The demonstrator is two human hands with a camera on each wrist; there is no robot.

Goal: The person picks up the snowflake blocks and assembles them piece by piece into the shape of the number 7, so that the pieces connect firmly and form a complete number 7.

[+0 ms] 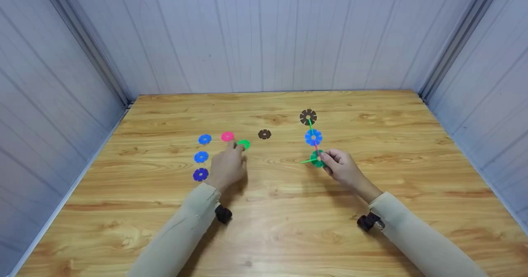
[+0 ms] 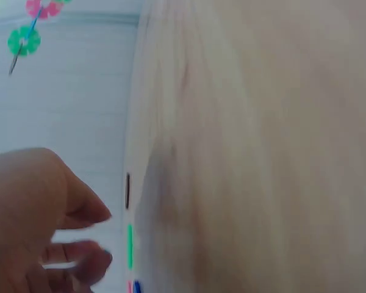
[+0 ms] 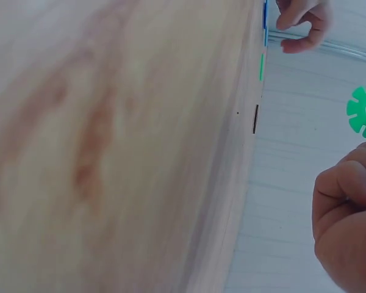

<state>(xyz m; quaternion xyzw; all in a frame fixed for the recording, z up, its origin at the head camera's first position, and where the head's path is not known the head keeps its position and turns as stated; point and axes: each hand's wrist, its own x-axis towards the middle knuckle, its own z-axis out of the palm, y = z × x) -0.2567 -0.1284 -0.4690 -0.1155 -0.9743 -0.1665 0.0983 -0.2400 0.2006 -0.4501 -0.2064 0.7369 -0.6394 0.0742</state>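
My right hand [image 1: 345, 170] pinches the near end of a chain of slotted plastic discs by a green disc [image 1: 317, 164]. Above it in the chain come a blue disc [image 1: 313, 137] and a dark brown disc [image 1: 308, 116], joined by green and pink discs seen edge-on. Over the table, my left hand [image 1: 228, 165] reaches toward a loose bright green disc [image 1: 245, 144], partly hidden behind its fingers. The left wrist view shows thumb and fingers apart with nothing between them. A pink disc [image 1: 227, 136] lies just beyond that hand.
Two blue discs [image 1: 205, 139] and a dark blue disc [image 1: 201, 174] form a column left of the left hand. A loose brown disc [image 1: 265, 134] lies flat between the hands. Pale panel walls [image 1: 264, 38] border the wooden table [image 1: 288, 227] at the back and sides.
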